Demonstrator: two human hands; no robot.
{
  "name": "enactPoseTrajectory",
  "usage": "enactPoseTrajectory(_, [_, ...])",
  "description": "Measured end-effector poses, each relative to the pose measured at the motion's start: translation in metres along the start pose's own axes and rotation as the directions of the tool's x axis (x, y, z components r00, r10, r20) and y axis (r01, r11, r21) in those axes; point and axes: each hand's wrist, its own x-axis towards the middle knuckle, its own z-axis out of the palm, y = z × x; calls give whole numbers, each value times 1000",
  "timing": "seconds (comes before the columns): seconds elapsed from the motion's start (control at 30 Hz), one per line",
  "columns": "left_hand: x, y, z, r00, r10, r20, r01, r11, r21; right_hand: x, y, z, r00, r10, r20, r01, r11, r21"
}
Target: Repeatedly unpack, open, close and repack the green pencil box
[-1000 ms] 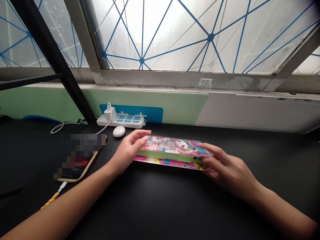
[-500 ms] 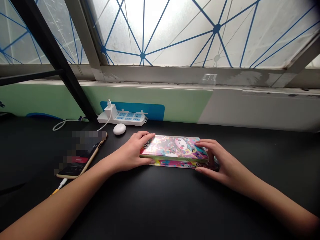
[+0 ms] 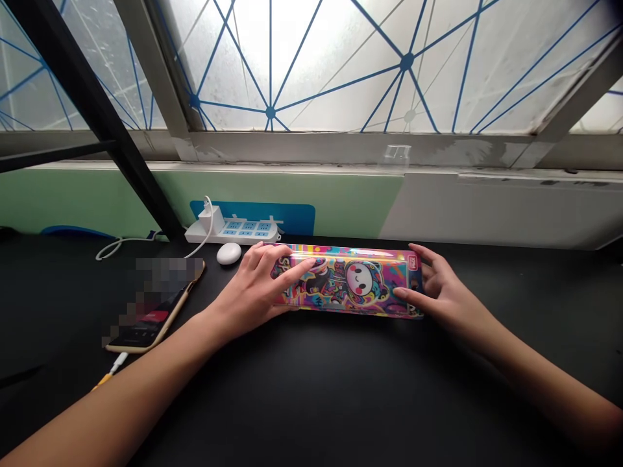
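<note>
A flat, closed pencil box (image 3: 348, 282) with a glossy, multicoloured cartoon cover lies on the black desk (image 3: 311, 395), its long side facing me. My left hand (image 3: 257, 285) rests on the box's left part with spread fingers. My right hand (image 3: 438, 292) holds the right end, its thumb on the cover and its fingers curved around the far corner. Neither hand hides the cartoon face at the middle of the cover.
A phone (image 3: 150, 311), partly blurred, lies left of my left forearm with a cable at its lower end. Beyond it are a white oval earbud case (image 3: 228, 253) and a white power strip (image 3: 238, 228) with a charger. A black metal strut (image 3: 92, 110) crosses the frosted window.
The box's lid has come down from raised to flat, so the box now lies shut. The box has turned to show its cover, and my hands have spread toward its ends.
</note>
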Motion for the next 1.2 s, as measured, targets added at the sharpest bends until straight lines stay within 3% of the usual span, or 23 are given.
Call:
enactPoseTrajectory(0.13, [1, -1, 0, 998, -56, -15, 53, 990, -131, 0, -9, 3, 1000, 20, -18, -18, 992, 125])
enactPoseTrajectory(0.2, [1, -1, 0, 983, -179, -50, 163, 961, -224, 0, -11, 3, 1000, 14, -25, -10, 991, 136])
enactPoseTrajectory(0.27, [1, -2, 0, 933, -350, -80, 303, 886, -350, 0, -11, 2, 999, -16, -33, 20, 992, 123])
enactPoseTrajectory(0.3, [2, -1, 0, 895, -440, -72, 366, 817, -445, 0, -10, 1, 998, -41, -43, 46, 994, 103])
enactPoseTrajectory(0.37, [4, 1, -1, 807, -590, 24, 452, 590, -669, -1, -8, -1, 993, -98, -67, 101, 994, 37])
enactPoseTrajectory(0.43, [7, 6, -2, 741, -651, 167, 461, 312, -831, -3, -6, -2, 984, -150, -93, 147, 988, -38])
enactPoseTrajectory(0.5, [9, 11, -3, 708, -661, 247, 443, 144, -885, -5, -3, -2, 969, -206, -135, 192, 975, -108])
enactPoseTrajectory(0.6, [10, 15, -3, 689, -681, 248, 429, 108, -897, -9, -1, 0, 935, -299, -188, 256, 940, -225])
enactPoseTrajectory(0.73, [9, 13, -3, 689, -671, 274, 362, -9, -932, -12, -5, 2, 945, -312, -94, 268, 907, -324])
enactPoseTrajectory(0.87, [10, 9, -6, 625, -691, 362, 392, -123, -912, -11, -16, -3, 954, -300, 6, 279, 879, -386])
enactPoseTrajectory(1.07, [8, 6, -7, 593, -706, 387, 374, -185, -909, -9, -18, -11, 916, -332, 227, 398, 830, -391])
enactPoseTrajectory(1.2, [7, 6, -2, 543, -711, 448, 519, -136, -844, -5, -6, -11, 866, -349, 358, 482, 773, -412])
